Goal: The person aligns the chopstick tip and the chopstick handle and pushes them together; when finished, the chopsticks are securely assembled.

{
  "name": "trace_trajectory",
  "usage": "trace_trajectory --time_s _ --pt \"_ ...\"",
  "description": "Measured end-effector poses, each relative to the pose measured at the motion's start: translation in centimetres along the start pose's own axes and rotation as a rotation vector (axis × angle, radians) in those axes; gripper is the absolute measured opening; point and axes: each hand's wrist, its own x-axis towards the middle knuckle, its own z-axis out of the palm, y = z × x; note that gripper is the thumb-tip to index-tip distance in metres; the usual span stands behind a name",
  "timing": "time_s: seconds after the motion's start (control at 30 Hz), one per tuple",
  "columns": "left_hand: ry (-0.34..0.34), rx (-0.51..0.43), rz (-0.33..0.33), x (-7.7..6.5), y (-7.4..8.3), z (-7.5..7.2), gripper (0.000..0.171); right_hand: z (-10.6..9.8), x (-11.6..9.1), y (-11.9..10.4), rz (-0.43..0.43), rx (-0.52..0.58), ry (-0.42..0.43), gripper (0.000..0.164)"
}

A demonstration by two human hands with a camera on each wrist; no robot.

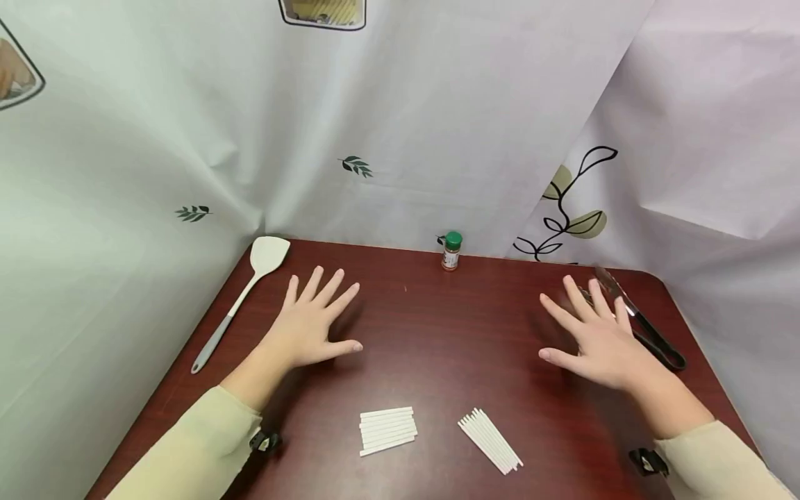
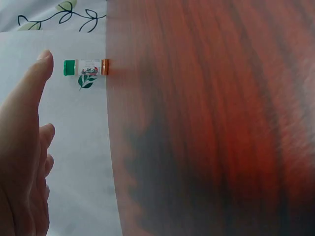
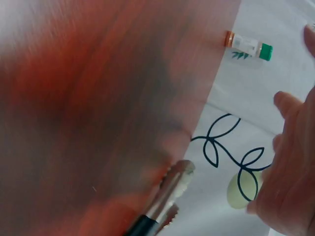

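Observation:
My left hand point(image 1: 307, 325) is held over the left part of the table with its fingers spread and nothing in it. A white spatula point(image 1: 268, 254) with a grey handle end lies to its left. Over the right side, my right hand point(image 1: 598, 340) is spread the same way, also holding nothing. It partly covers a pair of tongs point(image 1: 656, 342) with black handles and metal ends, which appear in the right wrist view too, below the hand. Near the front lie two groups of white sticks: one flat bundle point(image 1: 387, 430) at left, one slanted bundle point(image 1: 490, 440) at right.
A small spice jar point(image 1: 451, 251) with a green lid stands at the back edge of the dark red table point(image 1: 431, 333). White cloth point(image 1: 431, 125) printed with leaves hangs behind and along both sides.

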Motion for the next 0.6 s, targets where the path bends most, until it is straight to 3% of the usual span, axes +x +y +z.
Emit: trace_trajectory --time_s 0.17,0.33,0.47,0.6 --pt "0.041 -0.110 0.023 -1.4 0.6 1.1 0.101 1.6 -0.9 -1.0 0.047 0.099 0.028 0.086" --pt "0.100 -0.226 0.070 -2.9 2.1 2.9 0.099 4.2 -1.6 -2.7 0.004 0.157 0.169 0.065" --pt "0.083 -0.342 0.087 -3.9 4.0 4.3 0.091 5.7 -2.0 -4.3 -0.016 0.207 0.260 0.044" --pt "0.034 -0.456 0.109 -4.6 5.8 5.1 0.069 6.8 -2.6 -5.9 0.015 0.292 0.290 0.031"
